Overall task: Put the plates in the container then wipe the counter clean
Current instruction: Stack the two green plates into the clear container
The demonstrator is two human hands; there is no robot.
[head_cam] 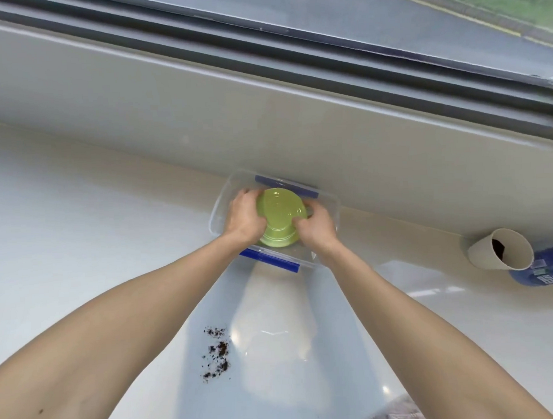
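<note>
A clear plastic container (219, 209) with blue clips stands on the white counter against the back wall. Inside it are light green plates (280, 210), the upper one tilted over another below. My left hand (245, 215) grips the upper plate's left rim. My right hand (316, 225) holds its right rim, fingers curled over the edge. A patch of dark brown crumbs (217, 351) lies on the counter (78, 235) between my forearms.
A beige paper cup (500, 249) lies on its side at the right, with dark residue inside. A blue packet (552, 267) sits next to it. A grey cloth (396, 416) shows at the bottom edge. The window sill runs behind the container.
</note>
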